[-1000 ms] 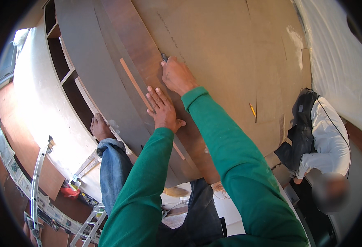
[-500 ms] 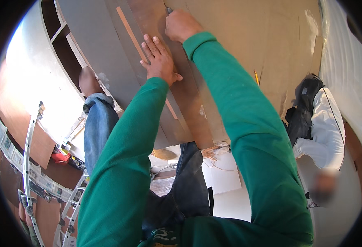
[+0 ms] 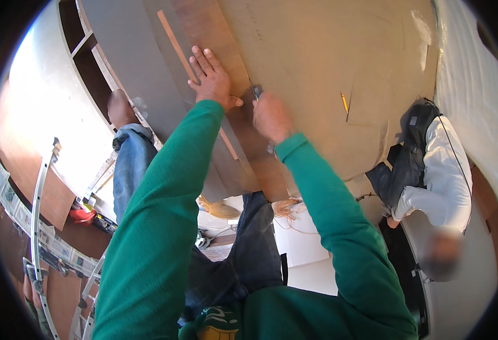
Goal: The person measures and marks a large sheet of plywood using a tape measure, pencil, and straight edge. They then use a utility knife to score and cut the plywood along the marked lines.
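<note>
My left hand lies flat with fingers spread on a long brown board, pressing it onto the sheet below. Beside the board's right edge, my right hand is closed around a utility knife. Only the knife's dark front end and thin tip show beyond the fingers, close to that edge. The broad tan sheet stretches out to the right. A narrow orange-brown strip runs under or beside my left hand, over a grey-brown panel.
A yellow pencil lies on the tan sheet. At the right a person in white bends near the sheet's edge; blue denim of another person shows at the left. A metal ladder stands further left. Clear plastic sheeting hangs at right.
My right hand has drawn the knife toward me along the board's right edge, from the far end to beside my left hand. My left hand stays on the board, nearly unmoved.
</note>
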A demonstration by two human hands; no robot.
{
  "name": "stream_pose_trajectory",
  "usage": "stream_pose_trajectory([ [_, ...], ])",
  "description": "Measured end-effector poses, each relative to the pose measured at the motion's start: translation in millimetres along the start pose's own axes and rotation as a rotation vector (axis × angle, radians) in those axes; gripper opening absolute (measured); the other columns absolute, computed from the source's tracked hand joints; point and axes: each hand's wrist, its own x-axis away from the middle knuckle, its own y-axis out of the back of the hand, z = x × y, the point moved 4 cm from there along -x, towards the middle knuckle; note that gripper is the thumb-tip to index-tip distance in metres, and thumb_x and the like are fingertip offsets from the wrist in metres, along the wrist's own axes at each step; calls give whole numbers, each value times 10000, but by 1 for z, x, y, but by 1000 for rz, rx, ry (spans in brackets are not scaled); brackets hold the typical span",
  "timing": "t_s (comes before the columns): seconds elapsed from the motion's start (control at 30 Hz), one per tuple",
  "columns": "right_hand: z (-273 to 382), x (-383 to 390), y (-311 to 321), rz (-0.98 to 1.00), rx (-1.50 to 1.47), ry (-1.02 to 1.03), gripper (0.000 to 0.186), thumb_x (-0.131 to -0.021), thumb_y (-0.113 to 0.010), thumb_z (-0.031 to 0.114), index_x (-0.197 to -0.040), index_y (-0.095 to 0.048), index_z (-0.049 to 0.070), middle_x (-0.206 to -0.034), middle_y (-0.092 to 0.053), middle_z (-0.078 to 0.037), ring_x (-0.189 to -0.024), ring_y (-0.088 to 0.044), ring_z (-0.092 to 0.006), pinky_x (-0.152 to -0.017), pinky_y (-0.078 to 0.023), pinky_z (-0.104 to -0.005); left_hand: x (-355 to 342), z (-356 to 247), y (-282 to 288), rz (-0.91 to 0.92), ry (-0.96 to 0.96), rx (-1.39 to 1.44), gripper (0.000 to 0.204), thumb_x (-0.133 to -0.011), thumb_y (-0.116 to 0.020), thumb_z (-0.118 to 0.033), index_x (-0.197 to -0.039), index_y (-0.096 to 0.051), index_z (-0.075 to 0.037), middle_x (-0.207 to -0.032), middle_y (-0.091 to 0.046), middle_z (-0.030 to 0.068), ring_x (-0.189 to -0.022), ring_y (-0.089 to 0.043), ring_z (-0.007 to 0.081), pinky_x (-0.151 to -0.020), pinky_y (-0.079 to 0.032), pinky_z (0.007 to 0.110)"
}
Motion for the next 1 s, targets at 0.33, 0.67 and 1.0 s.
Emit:
stream_pose_trajectory([
  [0.33, -31, 60, 2, 16, 31, -122, 286, -1041, -539, 219, -1014, -535, -66, -850, -679, -309, -807, -679, -500, -711, -534, -581, 4, 2, 4, 9, 25, 17, 1569, -579, -1010, -368, -1585, 101, 96, -1668, 192, 306, -1563, 24, 494, -1145, -335, 709],
  [0.67, 106, -114, 91, -348, -165, 292, 317, -1058, -500, 242, -1029, -511, -74, -922, -679, -346, -879, -672, -511, -753, -533, -571, 0, -1, 5, 66, 21, 29, 1613, -552, -1017, -375, -1572, 137, 107, -1652, 222, 324, -1554, 66, 510, -1147, -319, 711],
  [1.0, 117, -140, 89, -330, -144, 251, 398, -1066, -492, 294, -1047, -537, -100, -924, -683, -358, -900, -678, -518, -803, -540, -566, 0, 1, 6, 76, 3, 65, 1595, -575, -1012, -348, -1567, 151, 110, -1643, 240, 332, -1548, 94, 519, -1164, -279, 718],
])
